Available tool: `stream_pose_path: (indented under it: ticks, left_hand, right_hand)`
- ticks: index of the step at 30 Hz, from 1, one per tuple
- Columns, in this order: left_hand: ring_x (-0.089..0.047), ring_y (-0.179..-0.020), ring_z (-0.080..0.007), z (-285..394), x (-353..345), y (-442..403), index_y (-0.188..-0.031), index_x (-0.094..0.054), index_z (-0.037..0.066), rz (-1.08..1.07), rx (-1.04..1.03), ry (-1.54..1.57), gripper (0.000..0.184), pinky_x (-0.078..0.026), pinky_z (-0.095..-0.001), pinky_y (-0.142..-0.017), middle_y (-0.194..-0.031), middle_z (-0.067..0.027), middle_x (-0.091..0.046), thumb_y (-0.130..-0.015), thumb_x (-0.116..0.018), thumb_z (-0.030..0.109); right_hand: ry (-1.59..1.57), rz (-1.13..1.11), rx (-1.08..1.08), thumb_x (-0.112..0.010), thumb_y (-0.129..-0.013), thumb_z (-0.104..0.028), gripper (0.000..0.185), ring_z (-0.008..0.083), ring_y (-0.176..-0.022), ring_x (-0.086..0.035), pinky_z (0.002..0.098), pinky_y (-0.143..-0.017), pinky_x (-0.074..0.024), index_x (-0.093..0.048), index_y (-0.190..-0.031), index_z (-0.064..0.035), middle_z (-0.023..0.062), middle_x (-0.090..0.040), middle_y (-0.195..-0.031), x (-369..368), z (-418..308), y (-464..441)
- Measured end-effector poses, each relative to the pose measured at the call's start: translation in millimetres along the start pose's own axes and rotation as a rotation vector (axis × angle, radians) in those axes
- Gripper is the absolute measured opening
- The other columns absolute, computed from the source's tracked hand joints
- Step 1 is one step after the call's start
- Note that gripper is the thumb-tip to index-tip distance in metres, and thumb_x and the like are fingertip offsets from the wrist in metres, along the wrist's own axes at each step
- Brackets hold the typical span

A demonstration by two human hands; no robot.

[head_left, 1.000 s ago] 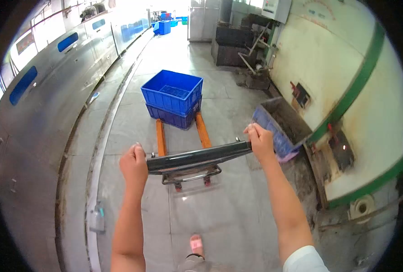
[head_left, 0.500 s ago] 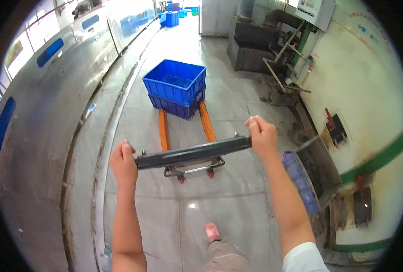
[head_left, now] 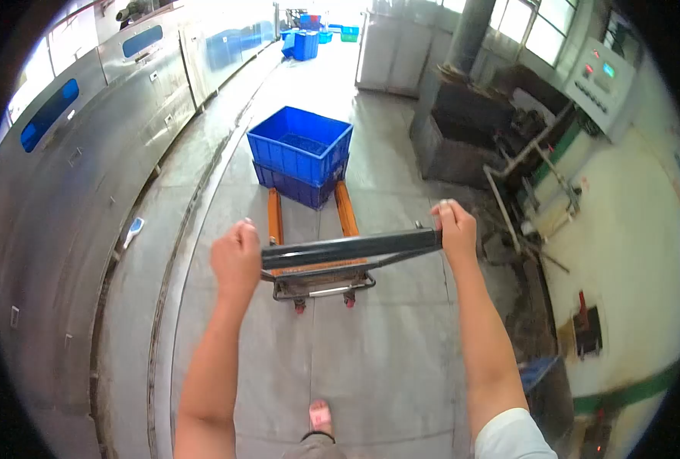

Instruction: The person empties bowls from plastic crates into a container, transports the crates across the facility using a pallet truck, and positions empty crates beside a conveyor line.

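My left hand (head_left: 237,258) is closed round the left end of a dark cart handle (head_left: 348,248), and my right hand (head_left: 456,228) grips its right end. Beyond the handle, two orange forks (head_left: 276,217) run forward along the floor. At their far end stand two stacked blue crates (head_left: 299,149), set slightly askew; the upper one is open, with a mesh-like bottom. Small red wheels (head_left: 300,305) show beneath the cart's metal frame.
Steel machine panels (head_left: 87,183) line the left side. At the right are a dark metal box (head_left: 462,138), pipes (head_left: 508,206), a control box (head_left: 601,84) and a pale wall with a green band. More blue bins (head_left: 305,46) stand far ahead.
The cart and crates have moved forward with my hands still on the handle. The metal box and control box at the right look nearer, and the floor crate at the right has slid mostly out of view.
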State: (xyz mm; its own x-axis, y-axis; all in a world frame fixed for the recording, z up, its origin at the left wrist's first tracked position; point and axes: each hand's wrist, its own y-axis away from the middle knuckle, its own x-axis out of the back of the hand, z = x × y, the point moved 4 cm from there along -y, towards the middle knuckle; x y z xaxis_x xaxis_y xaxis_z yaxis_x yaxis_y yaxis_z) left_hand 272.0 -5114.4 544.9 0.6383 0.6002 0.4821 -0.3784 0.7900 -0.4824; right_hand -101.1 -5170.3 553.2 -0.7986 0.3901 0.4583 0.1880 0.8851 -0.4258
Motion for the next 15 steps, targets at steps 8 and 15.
stream_pose_path:
  ticks: [8, 15]
  left_hand:
    - [-0.046, -0.047, -0.0352, -15.8, -61.2, -78.7, -0.066, -0.052, -0.001, -0.045, 0.035, -0.014, 0.032, -0.032, -0.0441, -0.048, -0.054, -0.0203, -0.046, -0.087, -0.043, 0.022]
    - [-0.039, -0.045, -0.0255, -73.5, -81.2, -164.1, -0.063, -0.051, -0.001, -0.033, 0.052, 0.019, 0.034, -0.031, -0.0387, -0.049, -0.049, -0.0144, -0.040, -0.087, -0.042, 0.021]
  right_hand:
    - [-0.020, -0.027, -0.002, -0.045, -0.089, -0.022, 0.029, 0.0105, -0.049, -0.043, 0.0287, -0.049, -0.0354, -0.062, -0.074, -0.0029, 0.0022, -0.043, -0.050, -50.4, 26.1, -91.2]
    - [0.082, -0.026, 0.066, -0.046, -0.088, -0.023, 0.027, 0.0264, -0.049, -0.050, 0.0362, -0.052, -0.0392, -0.062, -0.075, -0.0056, 0.0132, -0.049, -0.053, -128.5, 26.5, -144.9]
